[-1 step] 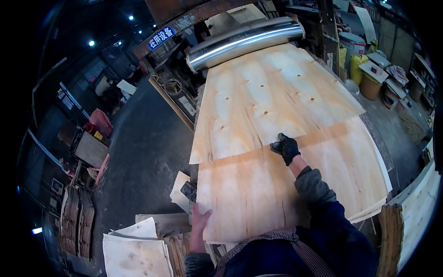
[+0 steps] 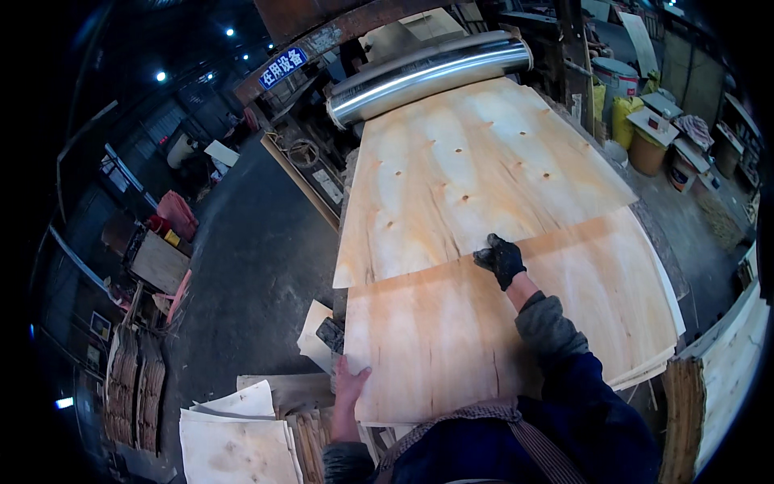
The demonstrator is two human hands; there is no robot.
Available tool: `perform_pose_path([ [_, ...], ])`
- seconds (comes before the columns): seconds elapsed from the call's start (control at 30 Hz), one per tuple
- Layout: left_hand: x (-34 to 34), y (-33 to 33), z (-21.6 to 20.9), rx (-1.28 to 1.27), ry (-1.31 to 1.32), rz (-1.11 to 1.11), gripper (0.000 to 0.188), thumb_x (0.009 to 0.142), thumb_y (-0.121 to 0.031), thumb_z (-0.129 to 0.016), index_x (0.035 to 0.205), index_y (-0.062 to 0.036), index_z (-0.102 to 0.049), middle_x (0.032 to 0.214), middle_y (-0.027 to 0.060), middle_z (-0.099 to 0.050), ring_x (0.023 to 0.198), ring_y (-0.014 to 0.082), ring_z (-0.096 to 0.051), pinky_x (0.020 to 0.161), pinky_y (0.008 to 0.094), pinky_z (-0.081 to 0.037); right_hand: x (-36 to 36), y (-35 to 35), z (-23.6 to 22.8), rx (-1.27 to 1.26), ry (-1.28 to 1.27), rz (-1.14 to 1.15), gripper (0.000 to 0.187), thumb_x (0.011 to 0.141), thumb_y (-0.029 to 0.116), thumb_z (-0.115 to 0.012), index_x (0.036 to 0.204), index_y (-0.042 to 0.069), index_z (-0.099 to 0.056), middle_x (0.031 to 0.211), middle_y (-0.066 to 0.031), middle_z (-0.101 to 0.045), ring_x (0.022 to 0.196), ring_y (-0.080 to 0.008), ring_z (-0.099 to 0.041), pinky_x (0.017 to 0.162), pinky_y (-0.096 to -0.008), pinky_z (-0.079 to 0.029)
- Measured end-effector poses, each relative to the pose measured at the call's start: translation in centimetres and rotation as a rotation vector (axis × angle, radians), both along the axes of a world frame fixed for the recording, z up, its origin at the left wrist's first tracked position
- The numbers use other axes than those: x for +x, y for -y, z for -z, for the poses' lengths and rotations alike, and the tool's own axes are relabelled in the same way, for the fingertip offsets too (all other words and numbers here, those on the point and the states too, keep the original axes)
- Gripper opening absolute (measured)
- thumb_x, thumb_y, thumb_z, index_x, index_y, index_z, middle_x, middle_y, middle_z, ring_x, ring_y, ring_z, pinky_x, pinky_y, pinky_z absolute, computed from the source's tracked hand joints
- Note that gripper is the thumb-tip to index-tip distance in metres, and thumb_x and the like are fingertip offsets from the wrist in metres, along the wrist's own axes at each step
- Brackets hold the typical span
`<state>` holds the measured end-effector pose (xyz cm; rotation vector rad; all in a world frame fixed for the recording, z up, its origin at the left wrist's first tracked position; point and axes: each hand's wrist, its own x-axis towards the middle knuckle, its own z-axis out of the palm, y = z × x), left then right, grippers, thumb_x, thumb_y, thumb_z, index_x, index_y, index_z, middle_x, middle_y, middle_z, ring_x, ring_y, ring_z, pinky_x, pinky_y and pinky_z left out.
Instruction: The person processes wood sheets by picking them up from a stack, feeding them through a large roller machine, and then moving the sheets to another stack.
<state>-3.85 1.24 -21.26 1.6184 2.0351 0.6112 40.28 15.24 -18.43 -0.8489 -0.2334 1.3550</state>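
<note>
A pale wood veneer sheet [image 2: 435, 185] with several dark knots slants away from me, its far end at a shiny metal roller [image 2: 431, 79]. Its near edge overlaps a stack of similar veneer sheets [image 2: 435, 347] in front of me. My right hand [image 2: 501, 260], in a black glove, is closed at that near edge, thumb and fingers pinching it. At the stack's left edge lies my left hand [image 2: 348, 385], bare at the palm and thumb, the thumb spread over the top sheet. Something dark lies just beyond its fingers; whether it is glove cannot be made out.
Loose veneer pieces [image 2: 238, 436] lie at the lower left, and a dark floor aisle [image 2: 250, 242] runs along the left. A small handwheel [image 2: 303, 152] sits on the machine frame. Buckets and a yellow sack [image 2: 625, 121] stand at the upper right; stacked boards [image 2: 726, 371] rise at the lower right.
</note>
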Motion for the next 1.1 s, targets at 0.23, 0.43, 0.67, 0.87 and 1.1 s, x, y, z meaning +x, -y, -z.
perform_pose_path([
  [0.23,-0.5,-0.9,0.4,0.015,0.374,-0.060,0.078,0.067,-0.017,-0.071,0.130,0.0059,-0.031,0.126,0.0207,-0.041,0.113,0.0265,-0.045,0.094,0.0332,-0.038,1.8,0.7,0.1,-0.050,0.028,0.022,0.010,0.085,0.021,-0.053,0.086,0.010,-0.054,0.056,-0.0090,-0.056,0.056,-0.0262,-0.059,0.059,-0.0439,-0.053],
  [0.43,-1.3,-0.8,1.1,0.024,0.407,-0.053,0.072,0.071,-0.004,-0.065,0.131,0.0083,-0.027,0.125,0.0180,-0.044,0.108,0.0218,-0.049,0.089,0.0303,-0.042,2.1,1.1,-0.5,-0.086,0.020,0.045,0.009,0.086,0.020,-0.051,0.081,0.013,-0.053,0.051,-0.0046,-0.051,0.049,-0.0216,-0.054,0.059,-0.0436,-0.052],
  [0.67,2.4,0.1,-5.9,-0.108,0.528,-0.114,0.066,0.072,0.002,-0.061,0.130,0.0088,-0.030,0.120,0.0142,-0.050,0.100,0.0189,-0.054,0.085,0.0287,-0.045,4.6,-6.5,0.8,0.118,-0.054,-0.051,0.017,0.087,0.023,-0.051,0.091,0.007,-0.054,0.078,-0.0114,-0.062,0.072,-0.0253,-0.062,0.067,-0.0398,-0.052],
  [0.87,-2.1,-1.4,-2.5,-0.125,0.851,-0.126,0.048,0.074,0.005,-0.058,0.120,0.0022,-0.045,0.103,0.0074,-0.057,0.090,0.0147,-0.056,0.076,0.0255,-0.046,1.4,-5.1,0.1,0.172,-0.132,-0.237,0.017,0.082,0.013,-0.054,0.098,0.008,-0.054,0.096,-0.0125,-0.062,0.084,-0.0283,-0.061,0.075,-0.0421,-0.050],
  [1.1,-0.9,-1.1,-7.2,-0.108,0.980,-0.094,0.035,0.078,0.013,-0.046,0.111,0.0020,-0.046,0.105,0.0146,-0.056,0.092,0.0221,-0.057,0.084,0.0332,-0.049,-3.8,12.9,1.1,0.082,-0.084,-0.564,0.034,0.083,0.013,-0.057,0.114,0.003,-0.050,0.106,-0.0157,-0.058,0.098,-0.0323,-0.057,0.084,-0.0439,-0.047],
])
